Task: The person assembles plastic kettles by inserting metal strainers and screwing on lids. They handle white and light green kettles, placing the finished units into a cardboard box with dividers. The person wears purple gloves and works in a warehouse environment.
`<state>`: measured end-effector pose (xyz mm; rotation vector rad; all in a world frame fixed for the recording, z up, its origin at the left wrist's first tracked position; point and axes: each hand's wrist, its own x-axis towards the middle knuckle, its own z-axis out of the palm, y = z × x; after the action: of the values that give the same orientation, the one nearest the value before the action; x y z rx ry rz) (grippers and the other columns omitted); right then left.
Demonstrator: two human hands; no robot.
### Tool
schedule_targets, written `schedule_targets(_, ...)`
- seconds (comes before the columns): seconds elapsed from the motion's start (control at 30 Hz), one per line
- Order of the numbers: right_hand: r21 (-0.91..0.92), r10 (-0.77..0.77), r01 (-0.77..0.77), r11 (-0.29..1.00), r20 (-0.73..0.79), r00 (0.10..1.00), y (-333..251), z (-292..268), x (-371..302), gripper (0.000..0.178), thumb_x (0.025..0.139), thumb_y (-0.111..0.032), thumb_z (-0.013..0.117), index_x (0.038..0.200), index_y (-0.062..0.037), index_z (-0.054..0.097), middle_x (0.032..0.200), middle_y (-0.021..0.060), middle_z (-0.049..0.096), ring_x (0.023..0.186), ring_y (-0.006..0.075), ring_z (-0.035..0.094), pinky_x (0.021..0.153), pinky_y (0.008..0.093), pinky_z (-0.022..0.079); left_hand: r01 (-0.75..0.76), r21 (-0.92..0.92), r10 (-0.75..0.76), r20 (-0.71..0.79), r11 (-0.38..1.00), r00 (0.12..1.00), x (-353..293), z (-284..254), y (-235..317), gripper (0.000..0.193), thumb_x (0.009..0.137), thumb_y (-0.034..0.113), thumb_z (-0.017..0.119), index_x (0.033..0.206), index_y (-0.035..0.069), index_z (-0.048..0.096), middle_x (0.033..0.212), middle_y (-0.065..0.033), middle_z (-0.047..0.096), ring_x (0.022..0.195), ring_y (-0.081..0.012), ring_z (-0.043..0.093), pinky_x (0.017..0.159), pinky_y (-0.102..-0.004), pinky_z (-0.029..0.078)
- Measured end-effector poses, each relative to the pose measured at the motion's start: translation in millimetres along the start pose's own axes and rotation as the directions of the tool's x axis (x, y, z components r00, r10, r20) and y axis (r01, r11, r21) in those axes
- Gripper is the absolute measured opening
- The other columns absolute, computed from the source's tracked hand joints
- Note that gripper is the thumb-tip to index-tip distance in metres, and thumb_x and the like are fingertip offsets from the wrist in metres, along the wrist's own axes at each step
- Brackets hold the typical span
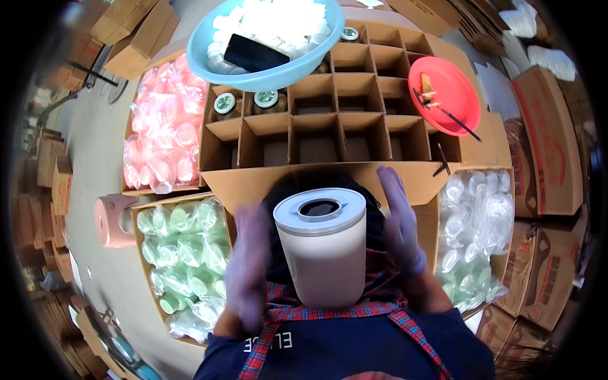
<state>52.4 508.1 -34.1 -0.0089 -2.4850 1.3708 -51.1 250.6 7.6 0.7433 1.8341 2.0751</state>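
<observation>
In front of my body, on my lap, stands a white tapered container (326, 266) with a pale grey lid (292, 211) and a dark round opening in the top. My left hand (247, 266), in a thin purple glove, is to the left of it, blurred by motion and apart from it; its outline looks long and flat. To the right, my right hand (400, 225), gloved likewise, is raised with straight fingers, not gripping the container. Beyond it lies a divided cardboard box (316, 166), with several clear-lidded jars (266, 99) in its far left cells.
A blue basin (201, 47) of white pieces with a black phone (255, 53) rests on the box, beside a red bowl (465, 95). Around stand cartons of bagged pink cups (166, 126), green cups (190, 253) and clear cups (475, 215). A pink container (114, 220) stands left.
</observation>
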Motion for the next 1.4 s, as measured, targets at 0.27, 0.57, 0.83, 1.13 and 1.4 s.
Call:
schedule_targets(0.27, 0.593, -0.011, -0.047, 0.804, 0.094, 0.996, -35, 14, 46, 0.074, 0.104, -0.051, 0.038, 0.146, 0.0095, 0.044, 0.143, 0.0253, 0.054, 0.131, 0.0351, 0.053, 0.114, 0.0409, 0.037, -0.136, 0.113, 0.106, 0.238, 0.984, 0.966, 35, -18, -8, 0.096, 0.082, 0.054, 0.075, 0.144, -0.012, 0.045, 0.149, -0.0294, 0.043, 0.143, -0.0423, 0.040, 0.121, -0.0456, 0.023)
schedule_targets(0.57, -0.231, -0.438, 0.469, 0.852, 0.175, 0.882, -49, -3, 152, 0.060, 0.082, -0.012, 0.074, 0.137, 0.0002, 0.054, 0.142, 0.0263, 0.049, 0.128, 0.0408, 0.054, 0.101, 0.0401, 0.049, 0.302, -0.635, -0.340, 0.065, 0.712, 0.938, 88, -9, -14, 0.044, 0.102, 0.017, 0.060, 0.142, 0.000, 0.052, 0.124, -0.0097, 0.065, 0.109, -0.0162, 0.065, 0.090, -0.0267, 0.052)
schedule_targets(0.83, -0.175, -0.277, 0.281, 0.944, 0.051, 0.960, -27, 21, 152, 0.068, 0.091, -0.033, 0.073, 0.146, -0.0023, 0.048, 0.082, 0.0172, 0.069, 0.075, 0.0377, 0.069, 0.072, 0.0396, 0.055, 0.139, -0.470, -0.190, -0.063, 0.872, 0.980, 90, 3, -19, 0.061, 0.095, 0.014, 0.072, 0.148, -0.002, 0.047, 0.133, -0.0059, 0.061, 0.119, -0.0142, 0.057, 0.104, -0.0296, 0.044)
schedule_targets(1.13, 0.052, 0.208, -0.218, 0.975, 0.150, 0.967, -24, 31, 147, 0.060, 0.095, -0.033, 0.069, 0.141, 0.0013, 0.049, 0.082, 0.0172, 0.068, 0.078, 0.0416, 0.067, 0.073, 0.0434, 0.055, 0.150, -0.398, -0.161, 0.006, 0.905, 0.987, 83, -2, -39, 0.066, 0.097, 0.019, 0.071, 0.153, 0.001, 0.042, 0.140, -0.0062, 0.057, 0.125, -0.0140, 0.053, 0.108, -0.0305, 0.041)
schedule_targets(1.4, -0.238, -0.082, 0.047, 0.970, -0.136, 0.987, 7, 20, 130, 0.031, 0.096, -0.035, 0.068, 0.105, -0.0057, 0.066, 0.080, 0.0168, 0.070, 0.076, 0.0359, 0.070, 0.067, 0.0448, 0.053, 0.188, -0.426, -0.295, -0.202, 0.885, 0.934, 84, -29, -63, 0.046, 0.102, 0.017, 0.063, 0.142, -0.001, 0.051, 0.130, -0.0106, 0.063, 0.120, -0.0186, 0.059, 0.105, -0.0338, 0.046)
